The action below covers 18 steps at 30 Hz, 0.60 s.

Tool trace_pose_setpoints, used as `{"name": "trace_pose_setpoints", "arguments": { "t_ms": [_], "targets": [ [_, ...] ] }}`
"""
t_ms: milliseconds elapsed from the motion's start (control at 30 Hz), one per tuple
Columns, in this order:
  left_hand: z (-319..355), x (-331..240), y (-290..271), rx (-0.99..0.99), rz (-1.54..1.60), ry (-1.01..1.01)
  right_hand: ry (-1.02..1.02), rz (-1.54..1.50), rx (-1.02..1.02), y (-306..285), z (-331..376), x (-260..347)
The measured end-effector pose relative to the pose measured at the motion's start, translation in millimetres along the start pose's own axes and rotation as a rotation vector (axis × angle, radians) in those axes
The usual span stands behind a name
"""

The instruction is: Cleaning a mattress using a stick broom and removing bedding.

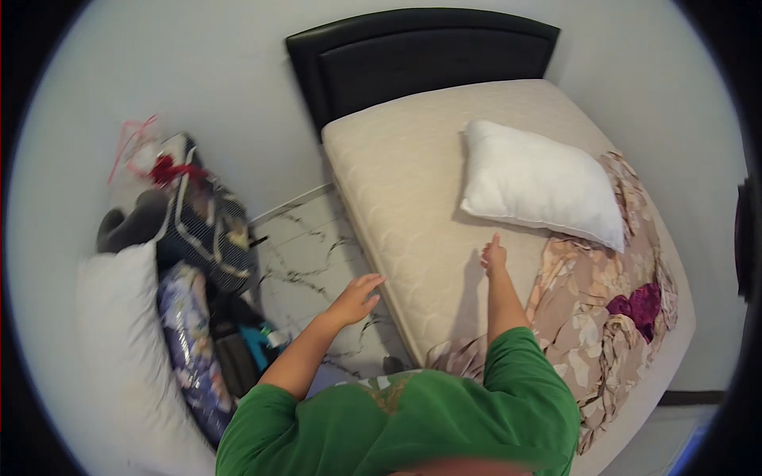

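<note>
Both my hands are empty and held out in front of me. My left hand [355,299] hovers at the left side of the bare cream mattress [397,182], fingers stretched out. Over the mattress is my right hand [493,254], its fingers extended, just short of a white pillow [540,182] and apart from it. The pillow lies slanted on the right half of the bed. Under its near corner and along the right side spreads a rumpled brown floral sheet [571,317]. A crumpled dark purple cloth [639,308] rests on that sheet.
A black headboard [436,55] stands against the far wall. On the left are piled a large white pillow [127,333], a plastic-wrapped floral bundle [190,341], a dark patterned bag [210,230] and a grey neck pillow [139,222]. Marbled floor tiles [305,246] run between pile and bed.
</note>
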<state>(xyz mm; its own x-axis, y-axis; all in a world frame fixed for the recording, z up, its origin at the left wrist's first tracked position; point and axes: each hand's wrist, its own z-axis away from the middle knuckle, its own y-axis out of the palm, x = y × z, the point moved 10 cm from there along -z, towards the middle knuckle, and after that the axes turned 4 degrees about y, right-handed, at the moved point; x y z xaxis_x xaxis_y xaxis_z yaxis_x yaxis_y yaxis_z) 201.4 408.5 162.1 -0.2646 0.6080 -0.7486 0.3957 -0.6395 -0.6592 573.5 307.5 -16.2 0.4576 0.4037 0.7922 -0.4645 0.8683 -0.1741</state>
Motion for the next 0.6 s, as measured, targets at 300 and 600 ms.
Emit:
{"name": "trace_pose_setpoints", "arguments": {
  "t_ms": [300, 600],
  "targets": [
    [-79, 21, 66, 0.161, -0.15, 0.156, -0.014, -0.256, 0.097, 69, -75, 54],
    [-103, 96, 18, -0.316, 1.083, -0.7, -0.482, 0.003, 0.471, 113, 119, 115]
  ]
}}
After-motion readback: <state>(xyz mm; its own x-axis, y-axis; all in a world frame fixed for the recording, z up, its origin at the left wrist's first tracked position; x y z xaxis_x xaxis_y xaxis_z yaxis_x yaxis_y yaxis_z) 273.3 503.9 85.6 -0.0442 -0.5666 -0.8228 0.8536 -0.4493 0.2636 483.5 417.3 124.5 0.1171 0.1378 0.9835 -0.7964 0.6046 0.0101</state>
